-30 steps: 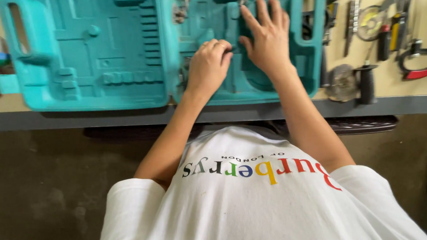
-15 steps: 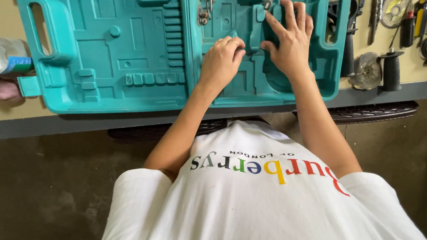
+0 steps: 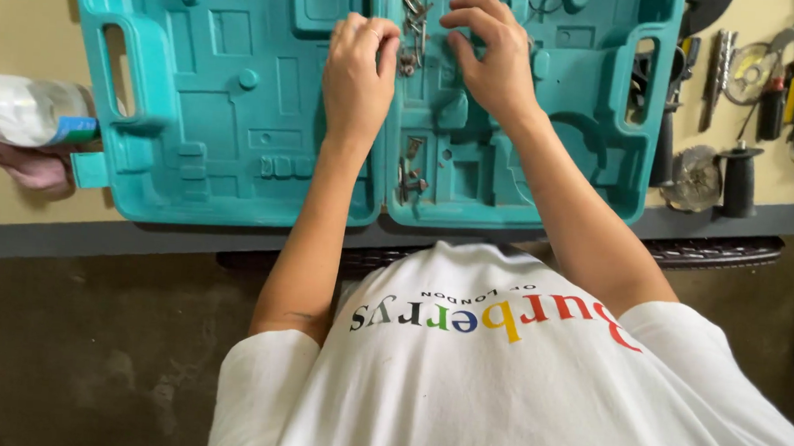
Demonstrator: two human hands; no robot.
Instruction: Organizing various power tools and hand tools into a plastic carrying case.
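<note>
From the head view, the far edge of the open teal tool case [image 3: 238, 121] is cut off at the top, and the fingertips of both hands are partly hidden against the case's middle hinge.

Both forearms reach straight forward over the tabletop [image 3: 14, 181]. The left hand [image 3: 359, 69] lies palm down with fingers curled at the hinge; whether it pinches anything cannot be told. The right hand [image 3: 485, 58] is half open, fingers arched, tips at the small metal bits [image 3: 413, 26] along the hinge, perhaps touching them.

Left of the left hand, another person's hand [image 3: 24, 165] holds a clear plastic bottle [image 3: 23, 110]. Right of the right hand lie assorted tools [image 3: 745, 88].
</note>
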